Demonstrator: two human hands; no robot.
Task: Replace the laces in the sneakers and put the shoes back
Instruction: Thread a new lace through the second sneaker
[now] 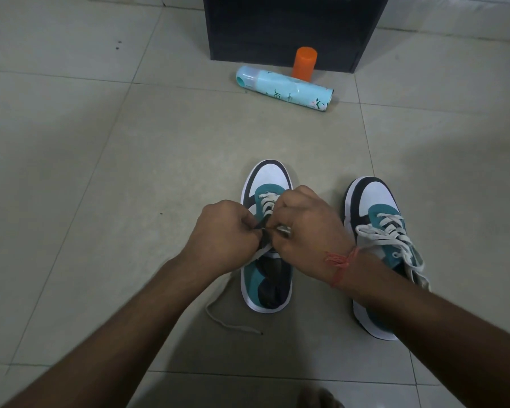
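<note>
Two white, teal and dark sneakers stand side by side on the tiled floor, toes pointing away from me. Over the left sneaker (268, 178) both hands work at the eyelets. My left hand (227, 234) has curled fingers that pinch the white lace (267, 201) at the shoe's left side. My right hand (305, 228), with a red thread at the wrist, pinches the same lace from the right. A loose lace end (227, 322) trails on the floor behind the shoe. The right sneaker (374, 210) stands untouched with its lace threaded and hanging loose.
A light blue spray can (286, 88) lies on its side further ahead, with an orange cylinder (304, 63) upright behind it. A black cabinet (289, 25) stands at the back. A bare foot (318, 399) shows at the bottom edge.
</note>
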